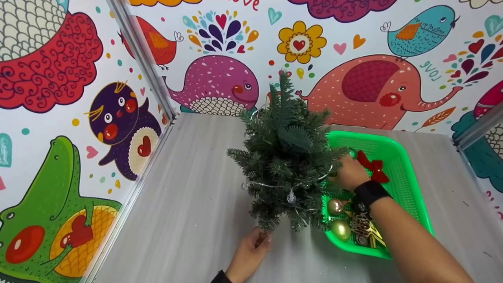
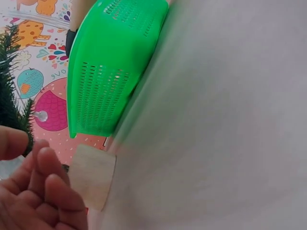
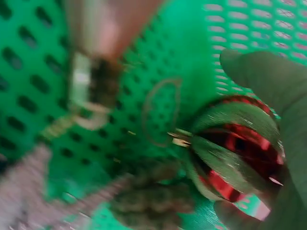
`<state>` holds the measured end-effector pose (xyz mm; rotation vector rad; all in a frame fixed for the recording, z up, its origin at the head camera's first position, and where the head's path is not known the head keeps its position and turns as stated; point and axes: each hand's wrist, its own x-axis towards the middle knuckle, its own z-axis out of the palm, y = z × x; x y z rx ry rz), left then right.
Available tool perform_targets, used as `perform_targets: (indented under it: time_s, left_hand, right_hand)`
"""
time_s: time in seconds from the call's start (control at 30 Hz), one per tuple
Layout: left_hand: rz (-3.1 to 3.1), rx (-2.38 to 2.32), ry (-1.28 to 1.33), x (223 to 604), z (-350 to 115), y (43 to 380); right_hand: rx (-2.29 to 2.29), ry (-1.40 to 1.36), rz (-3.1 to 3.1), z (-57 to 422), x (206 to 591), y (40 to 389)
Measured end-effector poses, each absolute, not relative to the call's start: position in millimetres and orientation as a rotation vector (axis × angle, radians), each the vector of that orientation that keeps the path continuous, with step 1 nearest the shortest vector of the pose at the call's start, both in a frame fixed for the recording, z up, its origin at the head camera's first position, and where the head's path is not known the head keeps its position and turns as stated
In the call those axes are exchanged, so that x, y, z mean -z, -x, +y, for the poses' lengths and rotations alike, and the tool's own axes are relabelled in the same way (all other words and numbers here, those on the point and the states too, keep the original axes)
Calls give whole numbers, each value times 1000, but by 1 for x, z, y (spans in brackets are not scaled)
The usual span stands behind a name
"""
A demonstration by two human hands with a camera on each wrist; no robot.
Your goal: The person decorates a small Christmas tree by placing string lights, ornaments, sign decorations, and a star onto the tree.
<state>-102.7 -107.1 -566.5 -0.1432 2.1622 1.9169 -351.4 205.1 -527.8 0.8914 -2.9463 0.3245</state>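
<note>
A small artificial Christmas tree stands mid-table with a silvery garland and a clear bauble on it. My right hand reaches into the green basket to its right. In the right wrist view the fingers grip a red Christmas ball with greenish glitter bands, a gold cap and a thin loop. Beneath the lowest front branches is my left hand. Its fingers are loosely bent, with a gap to the thumb and nothing visible between them. The tree's pale wooden base shows beyond.
In the basket lie a red bow, a pink ball, a gold ball and several brown and gold ornaments. A blurred star ornament is near the right hand. Patterned panels border the grey table.
</note>
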Motion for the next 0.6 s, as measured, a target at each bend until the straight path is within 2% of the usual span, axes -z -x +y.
perform_targets:
  time_s: [0.3, 0.6]
  left_hand:
    - [2192, -1867, 163, 566, -108, 104]
    - [2261, -1777, 179, 558, -107, 101]
  right_hand:
    - [-508, -822, -2965, 201, 535, 352]
    - [-590, -890, -2869, 200, 546, 362]
